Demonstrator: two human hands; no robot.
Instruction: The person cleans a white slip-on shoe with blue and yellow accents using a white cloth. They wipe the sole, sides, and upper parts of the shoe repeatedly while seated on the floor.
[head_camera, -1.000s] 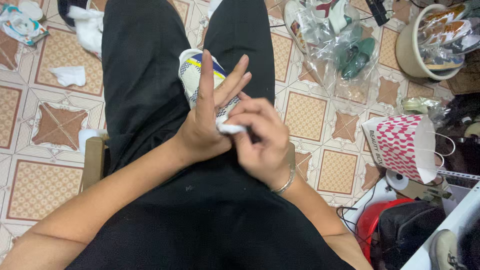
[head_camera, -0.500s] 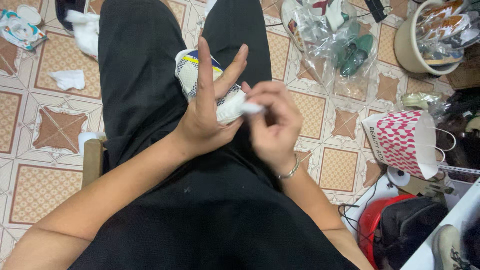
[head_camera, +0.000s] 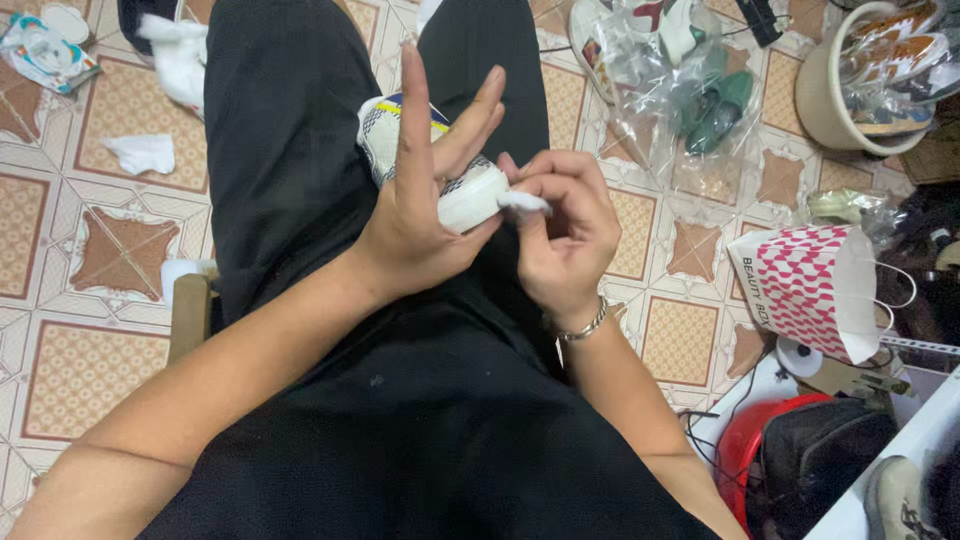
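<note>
Right in the lap, the left hand (head_camera: 420, 225) cradles a white sneaker (head_camera: 440, 170), thumb and lower fingers clamped under its sole edge, two fingers stuck straight up. The right hand (head_camera: 565, 235) pinches a small white wipe (head_camera: 522, 203) against the rubber; short, firm strokes along that edge would suit best. Beyond the black trousers (head_camera: 300, 150), crumpled tissues (head_camera: 140, 152) dot the tiled floor (head_camera: 90, 370). Rightwards sits a pink-patterned paper bag (head_camera: 810, 285), then bagged shoes (head_camera: 690, 80).

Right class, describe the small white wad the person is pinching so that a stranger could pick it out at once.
Start at the black trousers filling the middle of the view, where two hands meet over the lap. The left hand grips a white shoe; the right hand pinches the wad against the shoe's end. Unlike the tissues on the tiled floor, it is held.
</note>
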